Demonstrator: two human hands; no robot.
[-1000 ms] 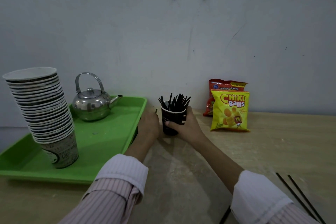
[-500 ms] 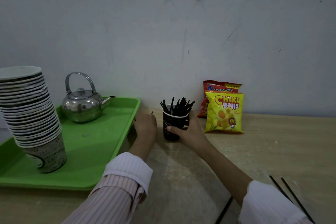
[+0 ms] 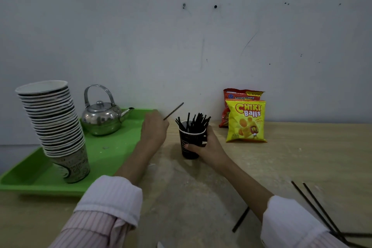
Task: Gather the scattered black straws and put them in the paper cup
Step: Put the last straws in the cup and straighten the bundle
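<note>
With the right hand gripping the paper cup on the counter, the left hand, pinching one straw, should lower it tip-first among the bundled straws.

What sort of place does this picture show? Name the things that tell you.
Probably a simple drinks or snack counter: a tall stack of paper cups and a metal kettle on a green tray, with snack packets by the wall.

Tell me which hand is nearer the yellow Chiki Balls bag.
Right. The right hand grips the paper cup just left of the Chiki Balls bag; the left hand, holding a straw, is beyond the cup.
</note>
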